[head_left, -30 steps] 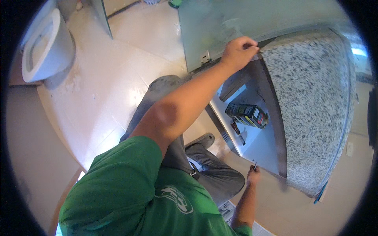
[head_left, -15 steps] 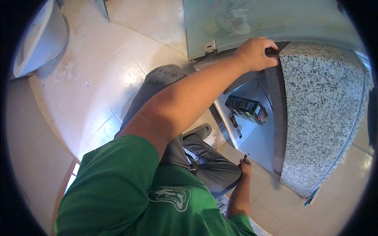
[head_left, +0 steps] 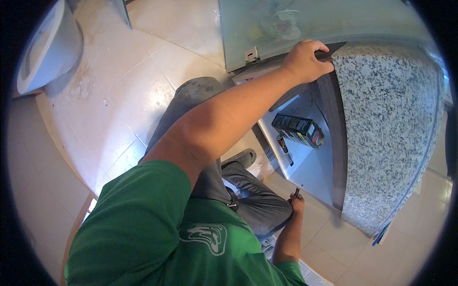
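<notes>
My left hand stretches across to the top corner of a cabinet, fingers and thumb curled round its dark wood-look edge beside the speckled granite slab. Low on the right, my right hand is closed round a slim black tool with a thin tip pointing up; its exact kind is too small to make out. Inside the white-lined cabinet lies a dark box with printed sides. Next to the box rests a small black tube-shaped item.
A frosted glass panel with a metal hinge stands behind the cabinet. A white toilet is at the far left on the tiled floor. My bent legs lie close to the cabinet opening.
The view has shifted slightly, so the cabinet and granite sit a little higher and further left. Both hands keep nearly the same places and grips.
</notes>
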`<state>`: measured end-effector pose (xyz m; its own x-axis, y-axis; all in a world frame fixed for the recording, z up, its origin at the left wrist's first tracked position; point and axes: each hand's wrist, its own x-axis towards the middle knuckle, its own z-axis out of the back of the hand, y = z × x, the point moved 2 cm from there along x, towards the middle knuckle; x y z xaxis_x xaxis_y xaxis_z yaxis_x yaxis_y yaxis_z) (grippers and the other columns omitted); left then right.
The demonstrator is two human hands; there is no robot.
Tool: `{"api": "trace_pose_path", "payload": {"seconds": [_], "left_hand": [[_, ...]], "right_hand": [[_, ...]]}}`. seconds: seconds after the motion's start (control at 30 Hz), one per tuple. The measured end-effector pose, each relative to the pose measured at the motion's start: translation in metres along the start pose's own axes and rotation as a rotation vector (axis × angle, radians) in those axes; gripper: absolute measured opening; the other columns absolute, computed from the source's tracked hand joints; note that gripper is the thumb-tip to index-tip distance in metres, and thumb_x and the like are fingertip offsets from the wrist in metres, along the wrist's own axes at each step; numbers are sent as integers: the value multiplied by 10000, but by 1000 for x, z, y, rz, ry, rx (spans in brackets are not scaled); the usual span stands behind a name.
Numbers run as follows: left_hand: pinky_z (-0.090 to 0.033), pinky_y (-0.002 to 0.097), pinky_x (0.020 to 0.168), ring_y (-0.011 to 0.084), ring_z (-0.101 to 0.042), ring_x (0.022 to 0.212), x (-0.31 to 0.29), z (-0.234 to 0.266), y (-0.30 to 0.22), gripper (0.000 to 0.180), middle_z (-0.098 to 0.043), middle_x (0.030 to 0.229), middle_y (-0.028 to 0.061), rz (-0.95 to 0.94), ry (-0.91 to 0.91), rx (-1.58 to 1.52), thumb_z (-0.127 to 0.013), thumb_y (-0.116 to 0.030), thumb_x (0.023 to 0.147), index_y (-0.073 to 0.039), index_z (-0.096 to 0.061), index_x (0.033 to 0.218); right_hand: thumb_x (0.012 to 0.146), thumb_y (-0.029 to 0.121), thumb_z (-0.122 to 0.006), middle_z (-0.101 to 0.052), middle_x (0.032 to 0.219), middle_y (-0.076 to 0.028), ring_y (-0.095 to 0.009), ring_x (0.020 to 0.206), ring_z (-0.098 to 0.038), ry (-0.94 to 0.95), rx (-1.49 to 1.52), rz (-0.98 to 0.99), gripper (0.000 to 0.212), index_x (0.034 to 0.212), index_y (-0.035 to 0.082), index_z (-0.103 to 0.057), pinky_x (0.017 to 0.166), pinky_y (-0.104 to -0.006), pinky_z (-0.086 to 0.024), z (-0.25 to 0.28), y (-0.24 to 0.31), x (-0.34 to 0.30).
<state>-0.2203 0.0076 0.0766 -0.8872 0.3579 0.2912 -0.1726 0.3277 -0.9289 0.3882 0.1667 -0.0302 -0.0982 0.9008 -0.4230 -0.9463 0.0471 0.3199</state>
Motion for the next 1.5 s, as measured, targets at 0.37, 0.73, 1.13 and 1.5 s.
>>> {"api": "trace_pose_path", "payload": {"seconds": [0.37,0.73,1.13,1.5], "left_hand": [[-482,388,970,334,-600,1117,-2,4,8,455,-644,1135,154,-288,-5,143,-795,-286,694,-66,-704,1081],[-486,370,941,307,-611,1061,15,13,22,402,-646,1077,129,-101,122,51,-855,-299,675,-108,-739,1010],[-490,377,919,315,-611,1043,10,18,18,355,-658,1025,119,-196,107,206,-833,-304,686,-90,-726,948],[-481,453,928,319,-587,1100,6,29,16,486,-671,1037,93,-158,303,550,-819,-478,687,-137,-709,1015]], "right_hand": [[906,175,-677,-576,614,-54,-177,517,-567,14,102,44,232,766,34,-559,514,-349,-470,-2,4,-4],[896,210,-671,-633,641,-89,-203,570,-629,-3,-42,33,245,783,6,-596,574,-355,-502,1,8,-7],[897,186,-671,-631,635,-87,-208,555,-620,6,55,-5,215,775,30,-587,569,-359,-502,-2,3,-4],[884,222,-682,-643,654,-90,-207,569,-629,-11,7,10,235,793,20,-603,583,-345,-514,2,4,-6]]}}
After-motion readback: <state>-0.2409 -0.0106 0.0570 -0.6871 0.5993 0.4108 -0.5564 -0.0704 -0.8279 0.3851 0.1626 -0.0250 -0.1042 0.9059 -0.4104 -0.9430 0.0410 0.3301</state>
